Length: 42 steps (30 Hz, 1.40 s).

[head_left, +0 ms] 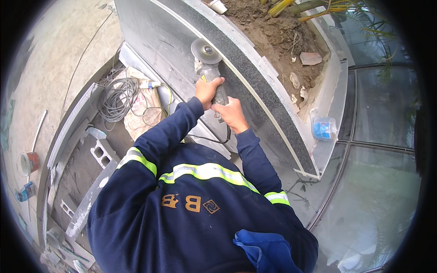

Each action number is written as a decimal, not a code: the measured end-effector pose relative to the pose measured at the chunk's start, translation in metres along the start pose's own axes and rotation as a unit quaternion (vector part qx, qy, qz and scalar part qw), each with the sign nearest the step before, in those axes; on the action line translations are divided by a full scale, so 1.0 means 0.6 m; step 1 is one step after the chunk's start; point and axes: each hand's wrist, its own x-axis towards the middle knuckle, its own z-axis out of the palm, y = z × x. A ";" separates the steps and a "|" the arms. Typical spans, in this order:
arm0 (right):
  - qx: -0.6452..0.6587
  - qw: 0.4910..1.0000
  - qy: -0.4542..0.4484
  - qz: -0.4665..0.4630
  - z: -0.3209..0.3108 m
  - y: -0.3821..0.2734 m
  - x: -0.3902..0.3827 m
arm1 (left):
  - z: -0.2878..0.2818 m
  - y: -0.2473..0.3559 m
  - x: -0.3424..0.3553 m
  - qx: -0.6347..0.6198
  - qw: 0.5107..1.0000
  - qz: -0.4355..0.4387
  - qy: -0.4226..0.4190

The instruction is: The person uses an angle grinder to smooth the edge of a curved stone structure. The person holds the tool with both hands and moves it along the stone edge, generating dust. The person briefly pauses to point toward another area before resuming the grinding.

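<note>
An angle grinder [210, 73] is held between both my hands, with its round grey disc [203, 53] at the far end. My left hand [207, 92] wraps around the body behind the disc. Closer to me, my right hand [231, 113] grips the rear of the handle, where a dark cord [214, 141] leaves it and loops down. The disc is over the upper part of a grey stone panel [175, 45], beside a pale strip [255, 93] along the panel's top edge. Whether the disc touches the stone I cannot tell.
Left of me, a coiled grey cable [119, 96] lies on a pale sack [144, 111], near a hollow concrete block [103, 154]. Beyond the panel is a soil bed [273, 36] with a blue-labelled package [324, 128] on its right ledge. Glass panels [382, 104] lie at the right.
</note>
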 end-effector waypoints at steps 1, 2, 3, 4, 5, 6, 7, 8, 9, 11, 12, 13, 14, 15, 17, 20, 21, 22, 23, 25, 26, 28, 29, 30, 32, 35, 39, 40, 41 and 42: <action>-0.003 1.000 -0.001 -0.001 0.000 -0.001 0.001 | 0.003 -0.002 0.000 0.004 1.000 0.005 0.009; -0.006 1.000 -0.001 -0.001 -0.004 0.002 -0.001 | 0.007 -0.004 -0.002 0.007 1.000 0.008 0.017; -0.009 1.000 0.000 0.000 -0.007 0.004 -0.003 | 0.010 -0.004 -0.004 0.002 1.000 0.010 0.017; -0.012 1.000 0.002 -0.007 -0.011 0.007 -0.005 | 0.012 -0.006 -0.007 -0.002 1.000 0.013 0.017; -0.015 1.000 0.002 -0.011 -0.013 0.013 -0.010 | 0.012 -0.010 -0.015 -0.007 1.000 0.013 0.019; -0.017 1.000 0.002 -0.015 -0.016 0.019 -0.016 | 0.013 -0.016 -0.023 0.001 1.000 0.015 0.021; -0.023 1.000 0.004 -0.015 -0.020 0.026 -0.024 | 0.016 -0.023 -0.033 0.008 1.000 0.018 0.023; -0.031 0.999 0.005 -0.014 -0.026 0.031 -0.034 | 0.020 -0.030 -0.044 0.013 0.999 0.020 0.025; -0.038 0.999 0.006 -0.013 -0.032 0.035 -0.045 | 0.027 -0.040 -0.055 -0.012 0.999 0.038 0.026; -0.041 0.999 0.008 -0.015 -0.043 0.036 -0.071 | 0.036 -0.055 -0.076 -0.006 0.999 0.027 0.022; -0.043 0.999 0.009 -0.015 -0.048 0.036 -0.084 | 0.039 -0.062 -0.084 -0.003 1.000 0.022 0.020; -0.054 0.998 0.007 -0.009 -0.055 0.040 -0.093 | 0.039 -0.080 -0.085 0.002 0.999 0.019 0.028; -0.054 0.998 0.006 -0.017 -0.060 0.042 -0.104 | 0.042 -0.087 -0.090 0.002 0.999 0.021 0.024; -0.053 0.998 0.005 -0.026 -0.063 0.043 -0.114 | 0.045 -0.095 -0.096 0.003 1.000 0.024 0.020; -0.056 0.998 0.007 -0.031 -0.069 0.047 -0.122 | 0.050 -0.109 -0.106 -0.002 0.999 0.027 0.018; -0.056 0.998 0.013 -0.015 -0.071 0.049 -0.124 | 0.048 -0.109 -0.101 -0.006 1.000 0.006 0.025; -0.051 0.999 0.014 -0.006 -0.067 0.045 -0.121 | 0.046 -0.106 -0.099 -0.007 1.000 0.006 0.020; -0.046 0.999 0.014 0.002 -0.064 0.042 -0.117 | 0.044 -0.102 -0.097 -0.008 1.000 0.007 0.015; -0.040 0.999 0.015 -0.001 -0.061 0.043 -0.112 | 0.042 -0.098 -0.094 -0.010 1.000 0.009 0.010; -0.029 0.999 0.017 -0.009 -0.055 0.047 -0.103 | 0.035 -0.090 -0.085 -0.006 1.000 -0.012 0.005; -0.019 1.000 0.016 -0.012 -0.051 0.046 -0.100 | 0.031 -0.088 -0.081 -0.007 1.000 -0.022 0.005; 0.002 1.000 0.015 -0.018 -0.043 0.040 -0.094 | 0.024 -0.084 -0.074 -0.005 1.000 -0.017 0.004; -0.007 1.000 0.018 -0.016 -0.041 0.037 -0.091 | 0.023 -0.081 -0.071 -0.005 1.000 -0.015 0.001; -0.015 1.000 0.022 -0.013 -0.038 0.034 -0.089 | 0.022 -0.078 -0.068 -0.008 1.000 -0.017 0.000; -0.025 0.999 0.022 -0.004 -0.035 0.034 -0.084 | 0.018 -0.073 -0.065 -0.014 1.000 -0.024 -0.003; -0.032 0.999 0.023 0.008 -0.031 0.039 -0.078 | 0.015 -0.063 -0.060 -0.006 0.999 -0.035 -0.004; -0.039 0.998 0.040 0.005 -0.020 0.028 -0.071 | 0.012 -0.047 -0.059 -0.009 0.999 -0.053 -0.004; -0.043 0.998 0.039 0.006 -0.019 0.027 -0.068 | 0.011 -0.045 -0.056 -0.009 0.999 -0.052 -0.003; -0.043 0.998 0.040 -0.003 -0.018 0.029 -0.064 | 0.011 -0.043 -0.052 -0.010 0.999 -0.049 -0.003; -0.043 0.998 0.041 -0.011 -0.017 0.033 -0.058 | 0.010 -0.041 -0.049 -0.008 0.999 -0.045 -0.004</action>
